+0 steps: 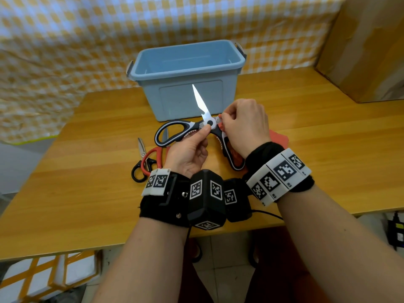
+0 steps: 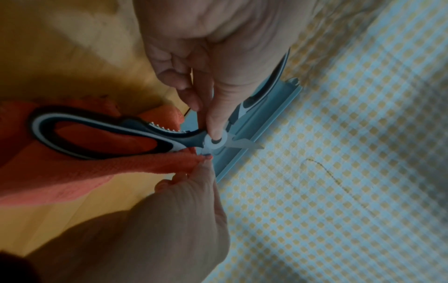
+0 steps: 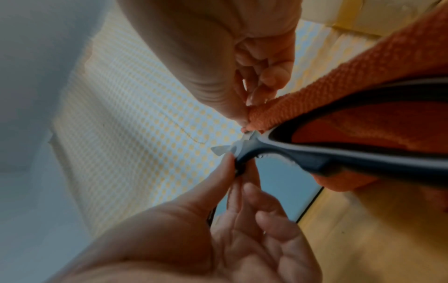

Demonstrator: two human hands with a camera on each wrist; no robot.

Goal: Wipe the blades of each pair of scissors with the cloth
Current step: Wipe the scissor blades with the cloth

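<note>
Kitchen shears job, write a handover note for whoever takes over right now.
Left hand: pinches the black-and-white kitchen shears at the pivot, held wide open.
Right hand: pinches the orange cloth onto one blade, next to the pivot.
Other blade is bare, pointing up before the blue bin.
Red-handled scissors and small black-handled scissors lie on the table.
Left: finish this pair; whether the other two are wiped can't be told.

A wooden worktop (image 1: 306, 119) with a warm honey grain fills the middle of the room. Behind it hangs a wrinkled yellow-and-white checked cloth backdrop (image 1: 87, 40), lit softly and evenly. A large brown cardboard box (image 1: 367, 47) stands at the worktop's far right corner. Below the near edge, pale floor tiles (image 1: 227, 254) show, and at lower left a white grid with yellow bars (image 1: 48, 278).
</note>
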